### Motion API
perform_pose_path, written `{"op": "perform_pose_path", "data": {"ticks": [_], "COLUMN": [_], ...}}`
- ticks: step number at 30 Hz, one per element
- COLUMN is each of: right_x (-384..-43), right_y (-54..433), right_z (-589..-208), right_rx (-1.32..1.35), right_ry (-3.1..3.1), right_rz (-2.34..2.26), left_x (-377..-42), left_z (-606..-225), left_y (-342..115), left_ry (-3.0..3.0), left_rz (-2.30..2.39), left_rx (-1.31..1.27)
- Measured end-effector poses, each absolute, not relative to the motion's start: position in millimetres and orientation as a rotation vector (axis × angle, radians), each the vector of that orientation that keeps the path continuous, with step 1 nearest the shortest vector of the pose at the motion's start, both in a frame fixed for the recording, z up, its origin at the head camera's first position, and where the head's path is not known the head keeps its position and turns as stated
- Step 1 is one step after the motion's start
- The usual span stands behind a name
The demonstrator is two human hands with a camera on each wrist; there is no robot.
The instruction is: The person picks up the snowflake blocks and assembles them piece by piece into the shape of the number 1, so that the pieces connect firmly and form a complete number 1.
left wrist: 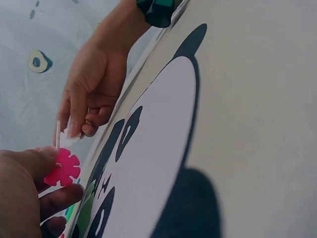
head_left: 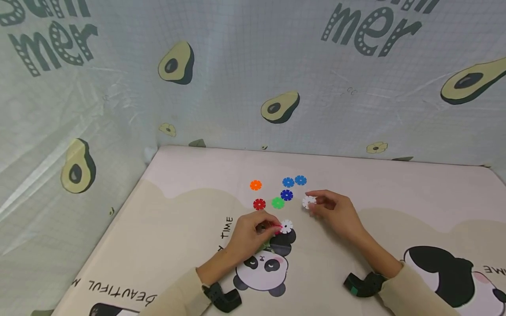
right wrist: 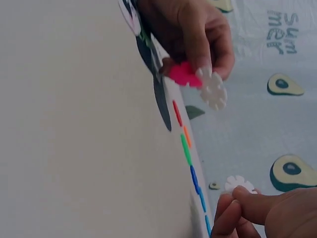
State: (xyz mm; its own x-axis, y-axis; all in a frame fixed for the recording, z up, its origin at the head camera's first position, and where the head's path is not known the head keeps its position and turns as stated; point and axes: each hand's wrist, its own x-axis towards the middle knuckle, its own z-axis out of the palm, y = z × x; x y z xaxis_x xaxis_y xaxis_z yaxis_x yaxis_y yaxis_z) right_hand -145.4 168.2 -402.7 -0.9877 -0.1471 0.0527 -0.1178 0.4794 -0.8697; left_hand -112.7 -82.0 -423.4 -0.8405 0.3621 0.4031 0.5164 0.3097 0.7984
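Observation:
In the head view my left hand (head_left: pixel 251 232) pinches a pink notched plastic disc (left wrist: pixel 65 168) between thumb and fingers. A white notched disc (head_left: pixel 287 226) is slotted into the pink one and stands at an angle to it, as the right wrist view also shows. My right hand (head_left: pixel 337 213) is to the right and a little farther back, pinching a second white disc (right wrist: pixel 238 183) by its edge. The two hands are apart, both over the tabletop. Part of the pink disc is hidden by the left fingers in the head view.
Loose discs lie behind the hands: orange (head_left: pixel 255 185), red (head_left: pixel 259 204), green (head_left: pixel 278 202), dark blue (head_left: pixel 286 195) and two lighter blue ones (head_left: pixel 294 181). They rest on a beige table cover (head_left: pixel 189 228) printed with pandas. An avocado-print curtain (head_left: pixel 237 57) hangs along the table's back edge.

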Motion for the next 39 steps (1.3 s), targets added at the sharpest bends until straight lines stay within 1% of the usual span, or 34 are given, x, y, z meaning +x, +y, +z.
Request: {"op": "perform_pose_path", "data": {"ticks": [8,14,30,39], "right_x": [-128,-121,-114,-113], "right_y": [162,156,153,153], "right_z": [-401,-402,-411,-412], "right_rx": [-0.285,-0.284,-0.402,-0.395], "right_ry": [2.479,2.398,2.358,2.343], "right_rz": [-1.703,-1.767,-1.835,-1.818], "left_x": [-115,-114,-113,-114], "left_z": [-425,-425,-426,-424], "left_y": [-83,-84,-83,-84], "left_ry": [-2.397,-2.405,-2.502,-2.474], "left_rz": [-1.596,-1.594,-1.554,-1.519], "left_rx": [-0.85,-0.829,-0.825,-0.935]}}
